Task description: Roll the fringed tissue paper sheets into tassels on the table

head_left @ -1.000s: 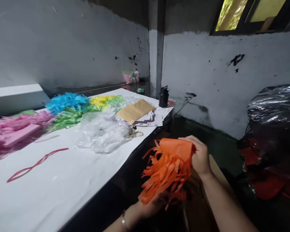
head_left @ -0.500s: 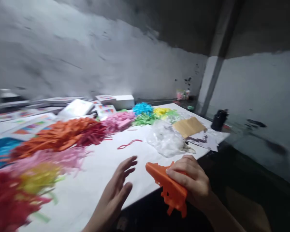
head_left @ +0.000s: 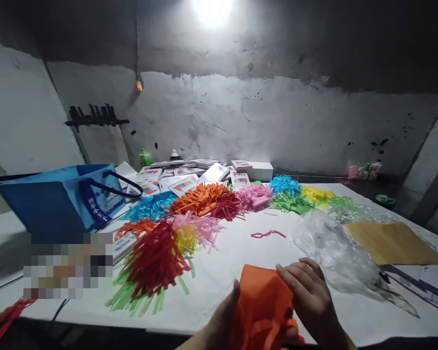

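Note:
Between my two hands is an orange tissue-paper tassel [head_left: 261, 296], its plain top edge upward and its cut strips hanging below. My left hand [head_left: 224, 316] grips its left side, thumb up, with the other fingers hidden behind the paper. My right hand [head_left: 310, 291] is closed on the right edge, fingertips on the upper corner. Beyond them on the white tabletop lies a twisted red paper strip [head_left: 268, 234]. A red fringed tassel [head_left: 155, 257] rests to the left, over light green strips [head_left: 138, 296] and beside a small yellow bunch [head_left: 187, 239].
Coloured fringe heaps, including an orange one [head_left: 200, 198], line the table's middle. Flat printed boxes [head_left: 190, 171] are piled behind. A blue bag [head_left: 47, 199] stands left. Crumpled clear plastic [head_left: 336, 253] and a brown paper sheet [head_left: 394, 243] lie right.
My view has swung left, bringing the blue bag into sight. My left hand, open and apart before, now holds the orange tassel together with my right hand.

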Demonstrator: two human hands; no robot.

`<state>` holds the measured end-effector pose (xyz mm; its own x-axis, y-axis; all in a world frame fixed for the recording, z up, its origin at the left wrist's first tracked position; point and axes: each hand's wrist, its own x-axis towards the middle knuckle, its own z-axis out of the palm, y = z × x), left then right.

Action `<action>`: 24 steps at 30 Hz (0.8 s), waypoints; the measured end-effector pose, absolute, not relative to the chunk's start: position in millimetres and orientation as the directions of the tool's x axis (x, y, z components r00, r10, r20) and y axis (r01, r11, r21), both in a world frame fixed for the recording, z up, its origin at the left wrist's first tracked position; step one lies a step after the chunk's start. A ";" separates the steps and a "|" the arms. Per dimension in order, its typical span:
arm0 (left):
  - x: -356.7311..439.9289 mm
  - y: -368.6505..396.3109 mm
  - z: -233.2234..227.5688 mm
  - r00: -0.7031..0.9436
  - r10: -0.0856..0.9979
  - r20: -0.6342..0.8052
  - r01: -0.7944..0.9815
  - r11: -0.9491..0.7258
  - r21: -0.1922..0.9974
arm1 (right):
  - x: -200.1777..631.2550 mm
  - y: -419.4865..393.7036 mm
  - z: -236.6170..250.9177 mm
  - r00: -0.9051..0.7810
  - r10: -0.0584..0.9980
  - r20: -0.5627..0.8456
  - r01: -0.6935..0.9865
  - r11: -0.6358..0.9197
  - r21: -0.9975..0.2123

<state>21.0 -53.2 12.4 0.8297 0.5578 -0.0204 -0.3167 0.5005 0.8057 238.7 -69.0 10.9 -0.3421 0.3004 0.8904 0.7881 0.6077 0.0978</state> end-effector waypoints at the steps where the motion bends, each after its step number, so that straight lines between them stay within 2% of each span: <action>1: 27.7 -55.5 6.8 0.848 0.529 -0.023 -0.324 0.553 0.768 | 241.1 -60.0 5.5 -0.342 0.307 0.888 0.801 0.590 0.104; 3: 43.2 -55.5 -3.6 0.876 0.480 -0.038 -0.318 0.636 0.703 | 257.0 -44.8 2.5 -0.357 0.311 0.881 0.831 0.537 0.148; 6: 63.7 -45.3 -10.8 0.902 0.414 -0.118 -0.257 0.738 0.625 | 302.9 -38.1 23.6 -0.356 0.315 0.880 0.884 0.418 0.208; 9: 70.3 -26.9 -1.8 0.902 0.388 -0.189 -0.164 0.714 0.681 | 345.3 -53.7 61.0 -0.346 0.298 0.890 0.926 0.262 0.272; 10: 67.9 -18.9 3.6 0.901 0.389 -0.194 -0.141 0.684 0.716 | 352.0 -61.2 70.2 -0.374 0.300 0.878 0.927 0.156 0.341; 11: 62.8 -9.9 9.2 0.897 0.399 -0.192 -0.124 0.642 0.757 | 353.7 -68.3 75.0 -0.409 0.309 0.858 0.912 0.115 0.394; 13: 44.4 10.7 19.1 0.872 0.445 -0.202 -0.083 0.541 0.837 | 342.7 -78.0 67.6 -0.490 0.344 0.801 0.870 0.141 0.472; 14: 31.2 22.0 22.9 0.845 0.489 -0.216 -0.057 0.485 0.873 | 331.3 -79.7 55.4 -0.531 0.373 0.761 0.847 0.208 0.489; 16: -1.4 43.9 28.0 0.775 0.572 -0.269 0.034 0.388 0.921 | 302.3 -76.9 19.1 -0.569 0.449 0.689 0.821 0.353 0.448; 18: -37.5 61.4 30.8 0.675 0.653 -0.344 0.190 0.296 0.936 | 272.1 -69.2 -21.4 -0.540 0.475 0.695 0.824 0.468 0.320; 20: -68.9 69.9 31.2 0.519 0.796 -0.312 0.347 0.137 0.928 | 247.8 -60.9 -53.3 -0.492 0.508 0.707 0.811 0.563 0.160; 22: -87.3 67.1 27.5 0.348 0.934 -0.077 0.478 -0.106 0.872 | 232.6 -54.7 -71.6 -0.448 0.547 0.707 0.801 0.598 0.044; 24: -87.7 53.7 17.8 0.282 0.931 0.231 0.577 -0.357 0.734 | 226.3 -51.6 -79.4 -0.394 0.546 0.740 0.802 0.597 -0.013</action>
